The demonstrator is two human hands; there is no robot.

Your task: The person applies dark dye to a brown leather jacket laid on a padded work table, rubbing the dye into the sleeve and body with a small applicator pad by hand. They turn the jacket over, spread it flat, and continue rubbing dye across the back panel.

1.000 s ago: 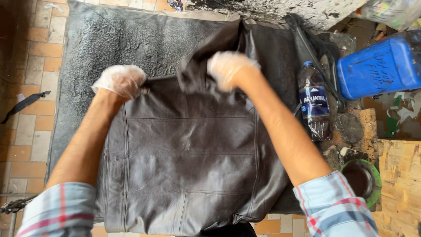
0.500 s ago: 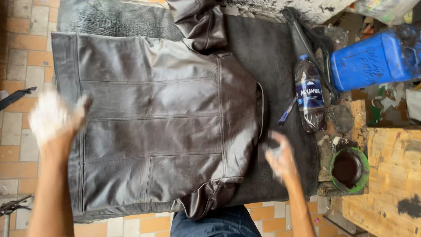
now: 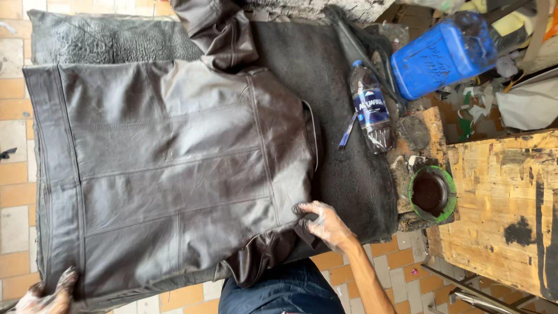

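On the dark grey mat [image 3: 349,174] that covers the tiled floor [image 3: 11,145], a dark brown leather jacket [image 3: 168,174] lies spread flat with its back panel up, seams running across it and one sleeve [image 3: 218,32] folded over at the top edge of the view. The right hand [image 3: 324,222], in a thin clear glove, rests at the jacket's shoulder edge near the collar, fingers curled and pinching a fold of the leather. The left hand [image 3: 49,296], also gloved and stained dark, sits at the lower left corner of the view on the jacket's hem; it is partly cut off by the frame, with fingers spread and pressing on the leather rather than closed around it. The person's blue jeans [image 3: 279,291] show at the bottom, just below the jacket's lower sleeve.

To the right of the jacket, a plastic water bottle [image 3: 370,107] with a blue label lies on its side on the mat, and a blue pen [image 3: 347,129] lies just beside it. A blue plastic jerrycan [image 3: 444,52] lies tipped beyond the bottle, among scraps and clutter. A green-rimmed bowl [image 3: 431,193] holding dark liquid sits near the mat's edge, next to a worn wooden board [image 3: 500,215] blotched with black stains.
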